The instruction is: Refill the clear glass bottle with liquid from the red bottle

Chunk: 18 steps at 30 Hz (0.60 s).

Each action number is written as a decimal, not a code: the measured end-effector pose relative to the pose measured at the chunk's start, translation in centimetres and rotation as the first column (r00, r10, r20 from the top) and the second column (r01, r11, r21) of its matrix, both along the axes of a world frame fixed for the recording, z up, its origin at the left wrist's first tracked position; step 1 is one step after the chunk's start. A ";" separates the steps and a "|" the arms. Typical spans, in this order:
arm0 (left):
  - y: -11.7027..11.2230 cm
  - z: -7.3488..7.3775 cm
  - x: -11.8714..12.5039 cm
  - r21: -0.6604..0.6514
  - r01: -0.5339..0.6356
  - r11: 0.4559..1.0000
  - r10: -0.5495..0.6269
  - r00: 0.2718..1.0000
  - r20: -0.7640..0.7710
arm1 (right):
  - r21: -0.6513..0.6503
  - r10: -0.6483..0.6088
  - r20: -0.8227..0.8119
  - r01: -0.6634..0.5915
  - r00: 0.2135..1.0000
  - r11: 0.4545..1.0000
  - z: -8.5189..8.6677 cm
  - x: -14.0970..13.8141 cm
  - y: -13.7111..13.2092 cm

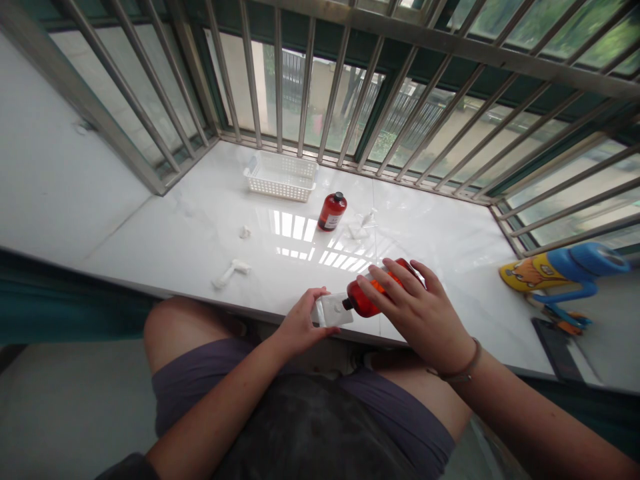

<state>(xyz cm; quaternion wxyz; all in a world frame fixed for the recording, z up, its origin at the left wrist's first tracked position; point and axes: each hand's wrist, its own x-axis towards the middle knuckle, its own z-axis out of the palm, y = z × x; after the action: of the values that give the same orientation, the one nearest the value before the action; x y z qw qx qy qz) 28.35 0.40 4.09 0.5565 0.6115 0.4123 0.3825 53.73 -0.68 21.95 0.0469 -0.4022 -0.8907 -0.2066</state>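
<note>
My right hand [407, 303] is wrapped over a red-amber bottle [361, 298], tipped nearly on its side with its dark neck pointing left. That neck is at the mouth of a small clear, whitish container [336, 309], whose kind I cannot make out for certain. My left hand [306, 323] grips this container from the left, thumb below and fingers above, at the counter's front edge. Whether liquid is flowing cannot be seen. Farther back stands a second red-amber bottle [330, 217], upright, with a black cap and a pale label.
A white perforated basket [280, 189] stands by the window bars. On the white counter [190, 227] lie a white pump head [235, 270], a clear-white pump piece [361, 227] and a small white piece [245, 232]. At right are a yellow-blue drink bottle [545, 268] and a dark phone-like slab [555, 347].
</note>
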 end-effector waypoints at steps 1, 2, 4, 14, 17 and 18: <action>0.0 0.0 0.0 0.002 0.000 1.000 0.000 1.000 0.000 | -0.002 -0.002 -0.001 0.002 1.000 1.000 0.0 0.0 0.0; 0.0 0.0 0.0 0.004 0.001 1.000 -0.001 1.000 0.001 | -0.005 -0.006 -0.003 0.006 1.000 1.000 0.0 0.0 0.0; 0.0 0.0 0.0 0.010 0.002 1.000 -0.002 1.000 0.003 | -0.011 -0.014 -0.007 0.014 1.000 1.000 -0.1 0.0 -0.1; -0.1 0.3 0.1 -0.007 -0.003 1.000 0.003 1.000 0.011 | -0.058 -0.096 -0.042 0.094 0.994 0.994 -1.8 0.6 -0.4; -0.2 0.3 0.1 -0.008 -0.004 1.000 0.004 0.999 0.036 | -0.118 -0.159 -0.093 0.148 0.983 0.982 -3.1 0.8 -1.0; -0.2 0.3 0.0 -0.006 -0.004 1.000 0.004 0.999 0.043 | -0.138 -0.183 -0.119 0.166 0.976 0.976 -3.6 0.9 -1.2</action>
<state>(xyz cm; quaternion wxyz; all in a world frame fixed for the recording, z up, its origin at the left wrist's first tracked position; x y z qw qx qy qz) 28.39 0.22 4.38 0.5665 0.6006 0.4026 0.3953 54.62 -1.86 18.39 0.0611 -0.4938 -0.8582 -0.1260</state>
